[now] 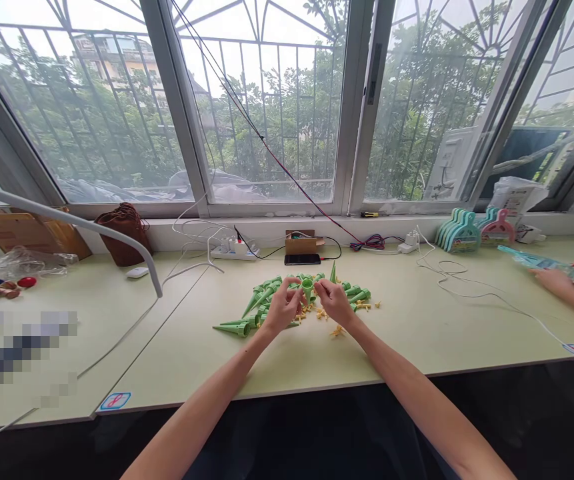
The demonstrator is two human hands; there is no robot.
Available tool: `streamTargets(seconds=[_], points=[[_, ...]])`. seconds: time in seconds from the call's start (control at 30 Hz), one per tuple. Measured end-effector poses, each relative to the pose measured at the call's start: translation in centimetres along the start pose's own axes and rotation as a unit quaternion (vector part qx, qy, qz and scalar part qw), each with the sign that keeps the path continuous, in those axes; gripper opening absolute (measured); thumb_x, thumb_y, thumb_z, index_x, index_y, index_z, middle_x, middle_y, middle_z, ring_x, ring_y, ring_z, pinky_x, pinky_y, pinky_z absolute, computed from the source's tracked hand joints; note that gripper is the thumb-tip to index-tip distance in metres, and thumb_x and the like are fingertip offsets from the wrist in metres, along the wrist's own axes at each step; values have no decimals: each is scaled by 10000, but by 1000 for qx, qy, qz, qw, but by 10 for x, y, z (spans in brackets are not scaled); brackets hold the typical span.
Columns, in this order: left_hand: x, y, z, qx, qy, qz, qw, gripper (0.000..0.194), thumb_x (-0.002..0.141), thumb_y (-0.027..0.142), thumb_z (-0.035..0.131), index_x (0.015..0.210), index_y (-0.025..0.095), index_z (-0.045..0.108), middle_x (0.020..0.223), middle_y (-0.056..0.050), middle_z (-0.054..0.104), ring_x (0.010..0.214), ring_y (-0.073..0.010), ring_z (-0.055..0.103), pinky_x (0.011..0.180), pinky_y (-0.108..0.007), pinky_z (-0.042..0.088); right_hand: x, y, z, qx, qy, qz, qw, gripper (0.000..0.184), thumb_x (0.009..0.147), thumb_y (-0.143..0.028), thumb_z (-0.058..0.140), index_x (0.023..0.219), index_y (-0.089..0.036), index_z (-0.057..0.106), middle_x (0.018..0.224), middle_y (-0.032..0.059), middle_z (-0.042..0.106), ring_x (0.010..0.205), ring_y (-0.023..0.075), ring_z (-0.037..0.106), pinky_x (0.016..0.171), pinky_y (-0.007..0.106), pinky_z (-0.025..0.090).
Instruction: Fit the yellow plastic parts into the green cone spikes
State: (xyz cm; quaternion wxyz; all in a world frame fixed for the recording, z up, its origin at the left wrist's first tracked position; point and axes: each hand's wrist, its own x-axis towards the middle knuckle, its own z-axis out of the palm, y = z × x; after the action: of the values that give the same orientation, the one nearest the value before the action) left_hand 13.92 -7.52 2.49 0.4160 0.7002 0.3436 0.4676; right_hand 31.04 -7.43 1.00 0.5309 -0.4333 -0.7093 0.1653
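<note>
Over the middle of the table [397,340], a hollow green plastic spike [307,285] points its round open end up. My left hand [284,308] grips it, fingers closed at its side. Close by on the other side is my right hand [334,301], its fingers pinched together near the spike's rim; whatever they hold is hidden. More green spikes lie heaped around and behind both hands, among them one on its side [239,329] at the front left. Small yellow plastic pieces [337,331] are scattered below and between my hands.
Behind the heap lies a black phone [303,259] before a small cardboard box [294,245]. A power strip [237,249] and loose cables [447,270] run along the back. Another person's hands [554,280] handle a blue packaged item at right. A grey curved bar [131,243] crosses at left.
</note>
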Motion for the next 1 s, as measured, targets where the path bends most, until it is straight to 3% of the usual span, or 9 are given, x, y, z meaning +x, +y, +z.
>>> streamTargets(seconds=[0.33,1.0], points=[[2,8,-2,-119,-27,-117,986,506,841,640,518,1078,196,465,597,5,632,418,-129,547,382,-208,371,-2,-5,-2,8,-49,-30,998,439,965,-503,393,650,-198,401,570,-42,349,539,110,296,531,248,266],[1,10,-4,-137,-27,-143,980,515,800,618,604,1040,185,461,583,2,628,462,-143,590,407,-208,408,-1,-1,-3,-10,-64,-30,997,433,964,-492,386,665,-189,463,572,-35,384,544,111,325,535,243,285]])
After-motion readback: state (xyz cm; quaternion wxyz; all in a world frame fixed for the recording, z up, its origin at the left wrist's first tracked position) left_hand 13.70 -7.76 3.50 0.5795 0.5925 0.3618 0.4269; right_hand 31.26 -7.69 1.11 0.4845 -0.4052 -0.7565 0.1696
